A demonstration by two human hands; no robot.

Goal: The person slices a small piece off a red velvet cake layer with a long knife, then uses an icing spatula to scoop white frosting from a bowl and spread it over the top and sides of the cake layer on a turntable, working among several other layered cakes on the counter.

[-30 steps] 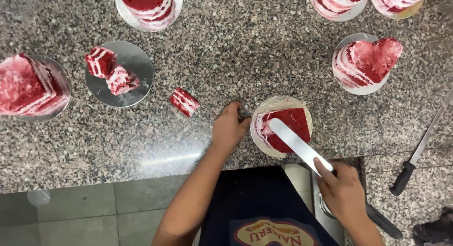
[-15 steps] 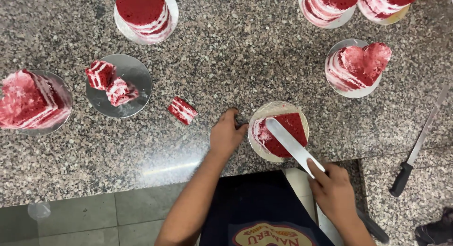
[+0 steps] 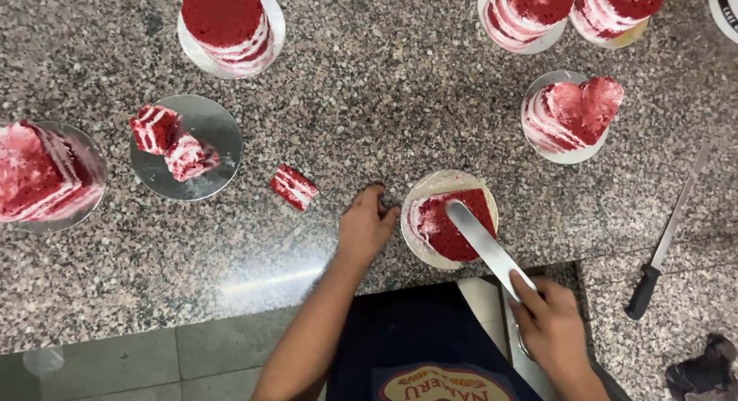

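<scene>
**Spatula on red cake, counter edge**

Head view. The cake (image 3: 453,226), red crumb with white cream on its side, sits on a round board (image 3: 430,183) on the granite counter (image 3: 369,101), at 6 o'clock of the heart cake (image 3: 573,113) and at the counter's near edge.

Left hand (image 3: 365,228) rests at the board's 9 o'clock, fingertips (image 3: 388,212) against its rim, loosely curled, gripping nothing outright. Right hand (image 3: 553,324) is closed round the handle of the spatula (image 3: 488,247); the blade lies flat across the cake top, running from 5 o'clock to 11 o'clock.

Handling, as I judge it: the cake looks soft and crumbly, the cream slick and easily marked; light, but likely to dent under fingers. Best held by the stiff board's rim, never by the cake itself.

Around: a cake scrap (image 3: 294,187) lies at 9 o'clock of the left hand; further out, a plate (image 3: 215,124) with two chunks. Round layered cakes stand along the far edge. A knife (image 3: 667,236) lies at 3 o'clock, well apart.
</scene>
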